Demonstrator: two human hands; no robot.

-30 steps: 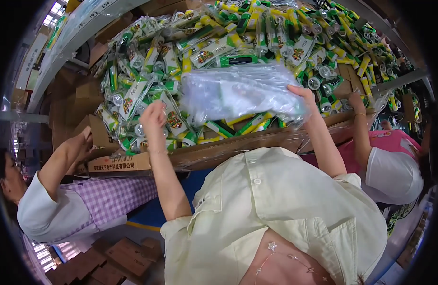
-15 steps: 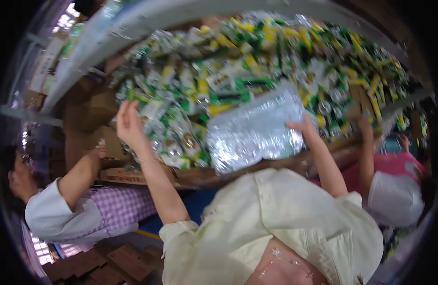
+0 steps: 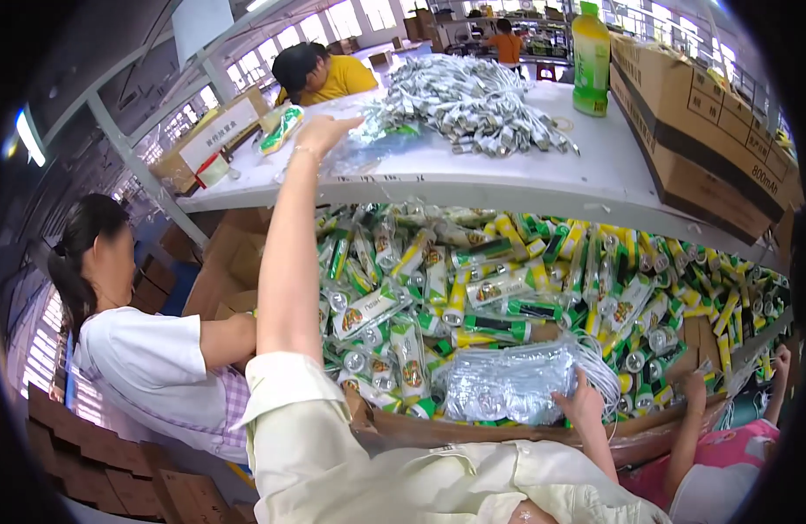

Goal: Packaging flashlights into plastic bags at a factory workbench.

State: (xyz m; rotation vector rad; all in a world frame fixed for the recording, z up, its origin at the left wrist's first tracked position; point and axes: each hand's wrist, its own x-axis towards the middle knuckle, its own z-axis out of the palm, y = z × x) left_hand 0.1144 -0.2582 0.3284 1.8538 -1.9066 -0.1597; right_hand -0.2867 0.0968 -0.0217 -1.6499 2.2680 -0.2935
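Note:
My left hand [image 3: 323, 133] is stretched up onto the white upper shelf [image 3: 473, 179]. Its fingers lie on a crumpled clear plastic bag [image 3: 368, 144], and the grip is hidden from me. My right hand [image 3: 581, 407] holds a clear bag of white cables [image 3: 508, 384]. That bag rests on the big heap of green and yellow packets [image 3: 473, 288] in the cardboard-edged bin [image 3: 403, 428] under the shelf.
A heap of white cables [image 3: 473, 100], a green bottle [image 3: 592, 57] and brown cartons [image 3: 709, 122] stand on the upper shelf. One person [image 3: 150, 349] works at my left, another in pink [image 3: 726, 472] at my right, a third in yellow [image 3: 320, 74] beyond the shelf.
My left hand has gone up from the packet heap to the upper shelf. My right hand has come down with the cable bag onto the packets. My view has tilted upward.

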